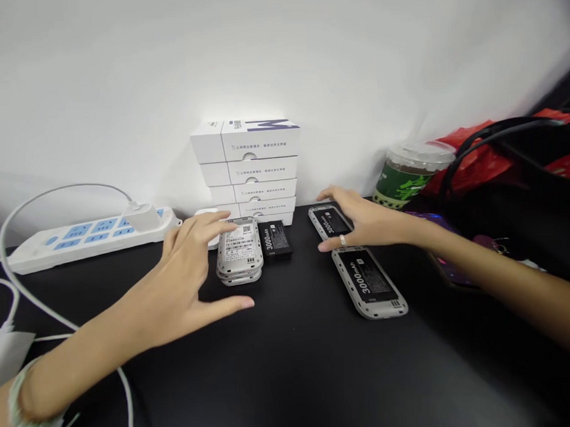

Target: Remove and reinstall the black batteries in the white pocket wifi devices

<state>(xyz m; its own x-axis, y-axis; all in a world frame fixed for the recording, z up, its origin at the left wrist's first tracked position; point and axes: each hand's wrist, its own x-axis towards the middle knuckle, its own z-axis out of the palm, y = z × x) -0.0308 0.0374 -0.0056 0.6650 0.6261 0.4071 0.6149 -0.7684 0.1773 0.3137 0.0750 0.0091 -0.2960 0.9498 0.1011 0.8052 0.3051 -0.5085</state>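
Observation:
My left hand (192, 263) is open, thumb and fingers apart, at the left side of a small stack of pale device shells (240, 251) with printed labels. Whether its fingertips touch the stack I cannot tell. Just right of the stack lies a black 3000mAh battery (275, 238). My right hand (356, 219), with a ring on one finger, is spread over a farther device (324, 223) that has a black battery in it. Nearer me, a second device (370, 281) lies with its battery seated and facing up.
White boxes (251, 172) stand stacked against the wall. A power strip (90, 236) with a plugged charger (142, 217) and white cables (46, 305) occupies the left. At right are a lidded drink cup (402, 175), a phone (453, 271), and a red bag (478, 165).

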